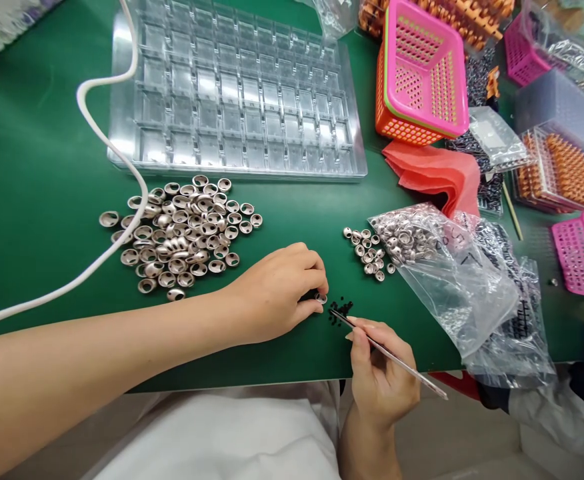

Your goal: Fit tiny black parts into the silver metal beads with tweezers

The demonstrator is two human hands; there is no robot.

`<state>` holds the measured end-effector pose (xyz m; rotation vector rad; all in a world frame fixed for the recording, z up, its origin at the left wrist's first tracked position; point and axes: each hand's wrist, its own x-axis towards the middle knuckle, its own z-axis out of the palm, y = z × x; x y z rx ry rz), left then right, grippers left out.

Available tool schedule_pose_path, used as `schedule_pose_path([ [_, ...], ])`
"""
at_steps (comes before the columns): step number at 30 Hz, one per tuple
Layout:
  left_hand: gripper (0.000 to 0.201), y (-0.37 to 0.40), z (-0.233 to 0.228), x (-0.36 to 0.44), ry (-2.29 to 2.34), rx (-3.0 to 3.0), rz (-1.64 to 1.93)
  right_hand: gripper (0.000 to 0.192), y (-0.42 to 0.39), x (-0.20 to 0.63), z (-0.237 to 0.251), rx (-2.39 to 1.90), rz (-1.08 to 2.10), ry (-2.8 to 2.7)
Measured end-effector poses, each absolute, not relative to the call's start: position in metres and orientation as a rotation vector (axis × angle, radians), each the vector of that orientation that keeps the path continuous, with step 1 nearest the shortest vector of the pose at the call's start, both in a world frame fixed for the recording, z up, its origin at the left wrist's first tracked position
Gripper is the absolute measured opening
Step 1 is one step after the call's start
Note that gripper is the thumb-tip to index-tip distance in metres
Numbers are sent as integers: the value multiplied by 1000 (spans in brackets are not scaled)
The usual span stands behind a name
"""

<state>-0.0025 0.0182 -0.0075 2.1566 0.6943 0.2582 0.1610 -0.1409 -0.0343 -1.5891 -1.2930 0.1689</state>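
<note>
L hand (277, 290) is laid knuckles-up on the green table (37, 200), fingers curled together & pinched on a small metal ring (321, 299) at the fingertips, just left of a small cluster of tiny black parts (341, 309). R hand (379, 377) is held at the table's near edge, fingers clamped on thin metal tweezers (387, 355); the tweezer tip is placed at the black parts, touching or just over them, which one can't be told. The ring & tweezer tip are seen just beside each other.

A big heap of silver metal caps (182, 233) is spread behind the L forearm, well apart from the hands. A white cable (122, 160) is run across the heap's left side. A smaller scatter of metal rings (367, 253) is spilled from an open clear plastic bag (452, 273) to the right, near the R hand. A clear compartment tray (237, 93) is set at the back. Pink & orange baskets (419, 73) are stacked at back right w/ a red cloth (437, 177) in front of them.
</note>
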Motion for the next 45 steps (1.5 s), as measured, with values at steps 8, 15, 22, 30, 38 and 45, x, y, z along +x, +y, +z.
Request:
schedule_pose_path([
  [8,6,18,-7,-3,689,2164,265,27,-142,161,-36,-1624,152,-1310],
  [15,6,18,-8,-3,693,2166,255,25,-142,160,-36,-1609,163,-1268],
  [22,6,18,-8,-4,690,2171,273,26,-143,160,-35,-1601,181,-1260],
  [30,6,18,-8,-3,690,2174,272,27,-141,161,-35,-1597,171,-1295],
  [38,6,18,-7,-3,695,2150,267,23,-142,163,-36,-1621,169,-1334],
  [45,8,17,-15,-4,677,2157,329,29,-143,164,-37,-1589,125,-1326],
])
